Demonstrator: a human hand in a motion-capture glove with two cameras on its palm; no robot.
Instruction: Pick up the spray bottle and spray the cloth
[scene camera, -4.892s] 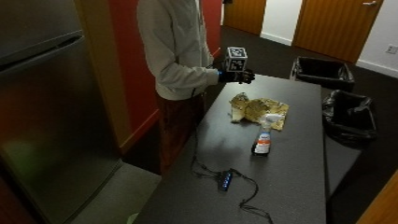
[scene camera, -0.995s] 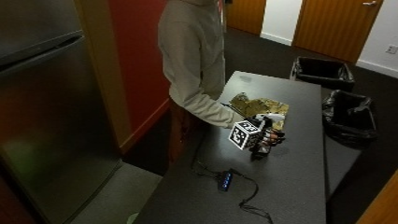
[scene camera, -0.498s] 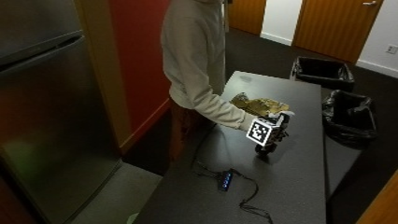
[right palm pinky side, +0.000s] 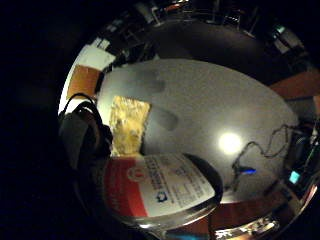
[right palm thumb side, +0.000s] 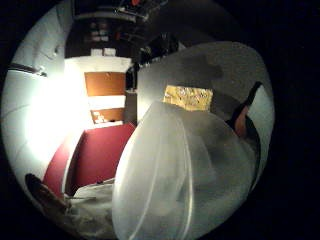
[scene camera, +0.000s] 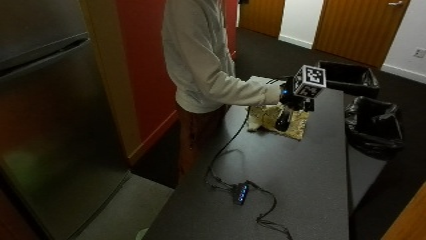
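The spray bottle (scene camera: 284, 119) hangs upright, off the tabletop, right of frame centre. Its label is red and white. The crumpled yellow cloth (scene camera: 276, 121) lies beneath it.

The cloth (scene camera: 279, 121) is lying on the counter (scene camera: 306, 170) toward its far end, and the right hand (scene camera: 291, 96) is holding the spray bottle (scene camera: 284, 119) in the air directly above the cloth, with the fingers (right palm pinky side: 95, 131) wrapping around the bottle. The person is standing just left of the cloth, at the counter's long edge, and is reaching across over it. Nearer the camera than the cloth, well apart from it, a small hub (scene camera: 241, 193) is sitting on the counter.
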